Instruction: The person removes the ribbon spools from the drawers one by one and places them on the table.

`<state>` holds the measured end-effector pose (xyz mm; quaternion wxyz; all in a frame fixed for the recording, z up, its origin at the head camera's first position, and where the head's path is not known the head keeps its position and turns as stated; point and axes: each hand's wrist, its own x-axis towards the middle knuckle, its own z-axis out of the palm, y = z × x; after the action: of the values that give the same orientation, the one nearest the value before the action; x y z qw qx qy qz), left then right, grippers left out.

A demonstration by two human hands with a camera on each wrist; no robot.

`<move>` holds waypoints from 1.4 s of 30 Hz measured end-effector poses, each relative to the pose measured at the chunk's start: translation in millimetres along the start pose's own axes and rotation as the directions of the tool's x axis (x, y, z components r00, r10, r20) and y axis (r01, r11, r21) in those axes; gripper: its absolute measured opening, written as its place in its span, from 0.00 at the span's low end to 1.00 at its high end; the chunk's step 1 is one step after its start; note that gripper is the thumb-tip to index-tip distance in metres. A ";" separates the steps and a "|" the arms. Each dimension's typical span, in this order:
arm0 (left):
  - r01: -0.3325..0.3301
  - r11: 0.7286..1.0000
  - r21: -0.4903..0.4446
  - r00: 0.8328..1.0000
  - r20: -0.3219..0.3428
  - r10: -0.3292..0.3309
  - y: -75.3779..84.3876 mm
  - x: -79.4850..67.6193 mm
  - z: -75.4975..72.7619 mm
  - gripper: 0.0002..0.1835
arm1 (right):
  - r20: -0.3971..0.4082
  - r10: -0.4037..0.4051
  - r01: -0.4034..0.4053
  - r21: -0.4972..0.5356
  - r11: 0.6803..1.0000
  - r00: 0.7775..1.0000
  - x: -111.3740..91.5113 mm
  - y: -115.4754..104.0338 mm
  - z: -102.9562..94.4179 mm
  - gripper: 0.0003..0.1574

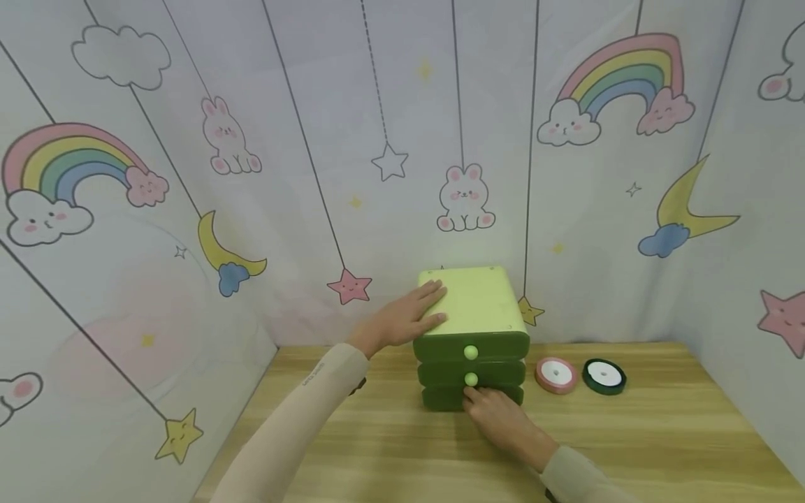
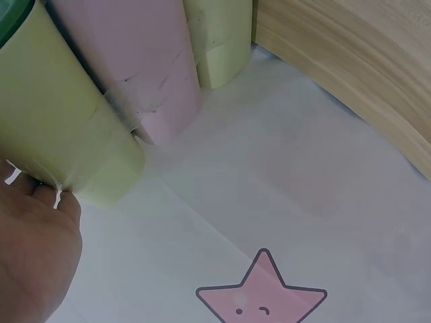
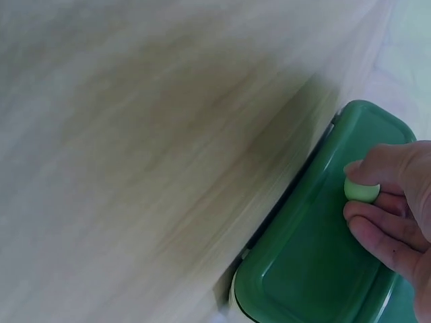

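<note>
A small drawer box (image 1: pixel 472 300) with a pale yellow-green top and several dark green drawer fronts stands against the back wall. My left hand (image 1: pixel 405 318) rests on the left part of its top, fingers spread. In the left wrist view this hand (image 2: pixel 40 249) lies beside the box's yellow side (image 2: pixel 74 114), and a pink section (image 2: pixel 145 67) shows too. Down at the lowest drawer front (image 1: pixel 443 398), my right hand (image 1: pixel 499 419) pinches its knob. The right wrist view shows thumb and fingers around the light green round knob (image 3: pixel 362 191). All drawers look closed.
Right of the box, a pink ribbon roll (image 1: pixel 556 376) and a dark green ribbon roll (image 1: pixel 604 376) lie on the wooden table (image 1: pixel 352 433). Cloth walls (image 1: pixel 302 126) printed with rainbows, stars and rabbits enclose the table at the back and both sides.
</note>
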<state>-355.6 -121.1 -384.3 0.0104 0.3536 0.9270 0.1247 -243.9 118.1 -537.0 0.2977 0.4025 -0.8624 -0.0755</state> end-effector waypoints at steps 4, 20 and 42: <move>-0.006 1.000 -0.007 1.000 -0.011 0.005 0.3 -0.1 -0.1 0.43 | -0.012 -0.002 0.002 -0.008 1.000 1.000 -0.1 0.6 0.4 0.08; -0.006 1.000 -0.009 1.000 -0.009 0.006 1.6 -1.5 -1.5 0.42 | -0.010 -0.056 0.056 -0.026 0.998 0.998 -6.0 -2.8 -5.6 0.09; -0.013 1.000 -0.002 1.000 -0.011 0.013 0.8 -1.2 0.5 0.42 | -0.067 -0.113 0.108 -0.075 0.991 0.991 -22.7 -20.4 -27.2 0.14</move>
<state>-354.1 -121.1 -384.7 0.0050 0.3591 0.9245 0.1275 -203.7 124.3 -532.7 0.3378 0.4412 -0.8243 -0.1083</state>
